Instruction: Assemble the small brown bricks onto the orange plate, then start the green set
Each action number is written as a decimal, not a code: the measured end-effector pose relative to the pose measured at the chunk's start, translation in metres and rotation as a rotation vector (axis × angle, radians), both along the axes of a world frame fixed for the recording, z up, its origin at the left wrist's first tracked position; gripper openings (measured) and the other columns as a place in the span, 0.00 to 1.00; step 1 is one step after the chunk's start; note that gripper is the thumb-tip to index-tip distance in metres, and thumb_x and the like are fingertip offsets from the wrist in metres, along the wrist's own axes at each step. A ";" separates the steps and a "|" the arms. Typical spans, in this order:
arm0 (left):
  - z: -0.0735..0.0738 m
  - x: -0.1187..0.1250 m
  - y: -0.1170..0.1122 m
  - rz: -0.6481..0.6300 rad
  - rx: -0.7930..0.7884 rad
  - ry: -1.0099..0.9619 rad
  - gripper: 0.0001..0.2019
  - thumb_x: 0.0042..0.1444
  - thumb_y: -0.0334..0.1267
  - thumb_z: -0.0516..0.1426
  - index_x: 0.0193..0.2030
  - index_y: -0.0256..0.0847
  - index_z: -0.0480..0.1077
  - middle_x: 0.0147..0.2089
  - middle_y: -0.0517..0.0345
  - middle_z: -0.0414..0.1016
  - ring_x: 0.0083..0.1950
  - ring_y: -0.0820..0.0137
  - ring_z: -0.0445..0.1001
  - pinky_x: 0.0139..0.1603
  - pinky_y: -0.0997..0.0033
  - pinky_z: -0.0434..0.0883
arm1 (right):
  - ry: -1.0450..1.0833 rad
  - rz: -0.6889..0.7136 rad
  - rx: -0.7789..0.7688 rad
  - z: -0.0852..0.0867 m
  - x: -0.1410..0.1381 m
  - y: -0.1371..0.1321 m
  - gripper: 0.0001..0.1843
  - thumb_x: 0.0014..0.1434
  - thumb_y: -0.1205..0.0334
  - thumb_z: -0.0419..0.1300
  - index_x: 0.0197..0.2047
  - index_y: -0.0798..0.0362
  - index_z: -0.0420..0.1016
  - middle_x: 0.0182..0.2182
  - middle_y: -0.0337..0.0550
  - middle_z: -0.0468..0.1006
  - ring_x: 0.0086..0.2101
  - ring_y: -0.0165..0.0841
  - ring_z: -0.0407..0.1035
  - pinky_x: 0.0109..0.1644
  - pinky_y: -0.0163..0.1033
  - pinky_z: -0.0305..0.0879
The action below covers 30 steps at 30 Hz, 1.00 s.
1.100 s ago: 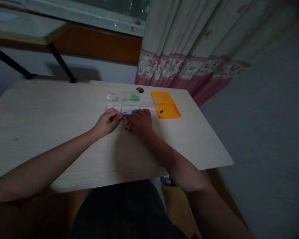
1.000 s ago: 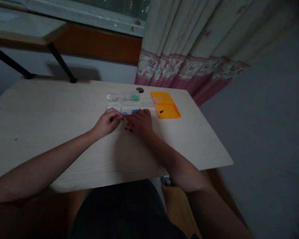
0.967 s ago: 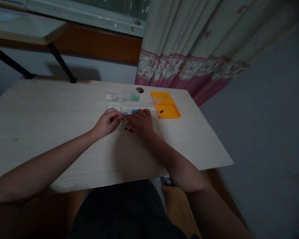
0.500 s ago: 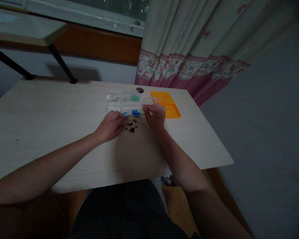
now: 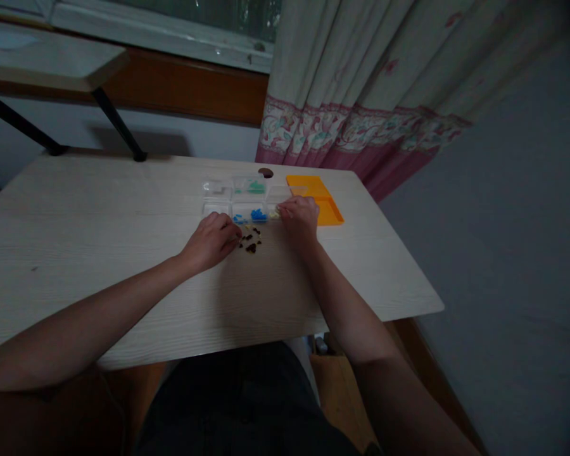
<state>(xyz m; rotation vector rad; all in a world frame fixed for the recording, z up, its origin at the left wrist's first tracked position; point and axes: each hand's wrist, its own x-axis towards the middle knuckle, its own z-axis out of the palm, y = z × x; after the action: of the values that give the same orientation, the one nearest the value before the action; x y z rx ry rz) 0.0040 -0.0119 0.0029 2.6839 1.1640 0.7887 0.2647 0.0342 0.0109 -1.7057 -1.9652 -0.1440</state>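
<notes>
A clear compartment box lies on the pale wooden table, with green bits in a far cell and blue bits in a near cell. A small heap of dark bits lies on the table just in front of the box. My left hand rests beside this heap, fingers curled toward it. My right hand is at the box's near right corner, fingers pinched over pale bits; what they hold is too small to make out.
An orange tray lies right of the box, partly behind my right hand. A dark round hole sits near the table's far edge. A curtain hangs behind, and a bench stands at the far left.
My right hand has left the dark heap and moved right and away to the box's near right cell. My left hand has stayed by the heap, which now shows.
</notes>
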 end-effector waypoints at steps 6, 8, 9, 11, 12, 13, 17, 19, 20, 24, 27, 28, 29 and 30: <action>0.000 0.001 0.000 0.012 -0.023 -0.031 0.08 0.61 0.38 0.55 0.42 0.41 0.75 0.41 0.49 0.70 0.44 0.60 0.66 0.46 0.57 0.65 | 0.002 0.028 0.037 -0.005 -0.001 -0.001 0.15 0.66 0.55 0.54 0.40 0.48 0.81 0.43 0.46 0.78 0.47 0.41 0.62 0.49 0.46 0.54; 0.000 0.001 0.000 0.024 -0.022 -0.030 0.08 0.62 0.37 0.54 0.41 0.40 0.74 0.41 0.49 0.70 0.45 0.60 0.66 0.46 0.57 0.65 | 0.011 0.026 0.048 -0.007 0.000 0.001 0.15 0.66 0.55 0.54 0.39 0.48 0.81 0.42 0.46 0.78 0.46 0.41 0.62 0.48 0.46 0.54; 0.000 0.001 0.001 0.028 -0.023 -0.029 0.08 0.62 0.37 0.54 0.41 0.40 0.73 0.41 0.49 0.70 0.45 0.60 0.66 0.47 0.58 0.65 | 0.016 0.023 0.056 -0.007 0.001 0.002 0.15 0.66 0.55 0.53 0.39 0.48 0.81 0.42 0.46 0.79 0.45 0.41 0.62 0.48 0.46 0.54; 0.000 0.000 0.002 0.039 -0.026 -0.046 0.08 0.62 0.37 0.53 0.41 0.39 0.73 0.40 0.50 0.70 0.44 0.61 0.67 0.47 0.58 0.65 | 0.029 0.026 0.086 -0.008 0.001 0.003 0.15 0.66 0.55 0.53 0.39 0.48 0.81 0.41 0.46 0.79 0.45 0.40 0.63 0.48 0.46 0.54; 0.000 0.000 0.003 0.043 -0.029 -0.065 0.08 0.62 0.38 0.53 0.41 0.39 0.72 0.39 0.51 0.70 0.44 0.61 0.67 0.48 0.58 0.65 | 0.035 0.036 0.107 -0.008 0.001 0.003 0.16 0.67 0.54 0.53 0.39 0.48 0.81 0.41 0.46 0.79 0.44 0.40 0.63 0.49 0.46 0.54; -0.001 -0.001 0.003 0.046 -0.032 -0.089 0.08 0.63 0.39 0.53 0.41 0.39 0.72 0.39 0.51 0.70 0.43 0.62 0.67 0.48 0.58 0.65 | 0.041 0.052 0.128 -0.007 0.001 0.003 0.16 0.67 0.54 0.52 0.39 0.48 0.81 0.41 0.46 0.79 0.44 0.40 0.63 0.49 0.46 0.55; -0.001 -0.001 0.005 0.066 -0.056 -0.215 0.09 0.63 0.41 0.54 0.39 0.39 0.72 0.36 0.54 0.69 0.42 0.64 0.67 0.47 0.61 0.66 | 0.072 0.164 0.189 -0.004 -0.003 -0.001 0.16 0.67 0.54 0.53 0.40 0.48 0.80 0.39 0.45 0.79 0.44 0.39 0.65 0.50 0.46 0.56; -0.001 -0.001 0.006 0.084 -0.088 -0.279 0.09 0.63 0.42 0.54 0.38 0.39 0.72 0.36 0.54 0.69 0.41 0.65 0.67 0.45 0.63 0.66 | 0.075 0.234 0.185 -0.002 -0.007 -0.004 0.16 0.67 0.54 0.52 0.41 0.48 0.80 0.38 0.44 0.79 0.43 0.38 0.66 0.50 0.46 0.56; -0.001 -0.001 0.006 0.092 -0.103 -0.311 0.10 0.63 0.42 0.54 0.38 0.39 0.72 0.35 0.55 0.69 0.40 0.66 0.67 0.44 0.64 0.67 | 0.071 0.269 0.177 0.000 -0.009 -0.006 0.16 0.67 0.53 0.52 0.41 0.48 0.80 0.37 0.44 0.79 0.43 0.38 0.67 0.50 0.46 0.56; 0.000 -0.002 0.008 0.114 -0.144 -0.410 0.10 0.64 0.42 0.53 0.37 0.39 0.71 0.35 0.55 0.69 0.39 0.67 0.68 0.41 0.66 0.67 | 0.044 0.407 0.156 0.003 -0.023 -0.017 0.15 0.67 0.52 0.53 0.42 0.46 0.80 0.37 0.42 0.79 0.43 0.36 0.67 0.51 0.45 0.57; 0.002 -0.002 0.008 0.115 -0.171 -0.441 0.10 0.64 0.42 0.53 0.36 0.39 0.70 0.33 0.56 0.67 0.38 0.67 0.67 0.39 0.67 0.66 | 0.011 0.493 0.153 0.004 -0.035 -0.025 0.14 0.67 0.54 0.54 0.45 0.45 0.80 0.37 0.41 0.80 0.43 0.35 0.68 0.54 0.44 0.56; 0.003 -0.002 0.008 0.115 -0.177 -0.446 0.10 0.64 0.42 0.53 0.35 0.39 0.70 0.33 0.56 0.67 0.37 0.67 0.67 0.38 0.67 0.66 | -0.003 0.515 0.157 0.004 -0.038 -0.028 0.13 0.67 0.54 0.54 0.46 0.45 0.80 0.37 0.41 0.80 0.43 0.35 0.68 0.54 0.44 0.55; 0.004 -0.002 0.008 0.115 -0.183 -0.451 0.11 0.64 0.42 0.53 0.35 0.39 0.69 0.33 0.56 0.67 0.37 0.68 0.67 0.38 0.67 0.66 | -0.016 0.533 0.165 0.004 -0.041 -0.030 0.13 0.66 0.54 0.55 0.47 0.44 0.80 0.38 0.41 0.80 0.43 0.35 0.68 0.55 0.44 0.55; 0.004 -0.002 0.007 0.113 -0.190 -0.454 0.11 0.64 0.42 0.52 0.34 0.39 0.69 0.33 0.56 0.67 0.37 0.68 0.67 0.39 0.67 0.66 | -0.025 0.547 0.177 0.004 -0.043 -0.031 0.13 0.66 0.53 0.55 0.47 0.44 0.80 0.38 0.41 0.80 0.44 0.35 0.68 0.56 0.44 0.54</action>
<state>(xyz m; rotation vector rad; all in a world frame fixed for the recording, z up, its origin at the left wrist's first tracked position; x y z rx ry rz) 0.0018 -0.0047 0.0073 2.1456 1.2039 1.1614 0.2215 0.0030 0.0144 -1.0159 -2.2829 -0.1350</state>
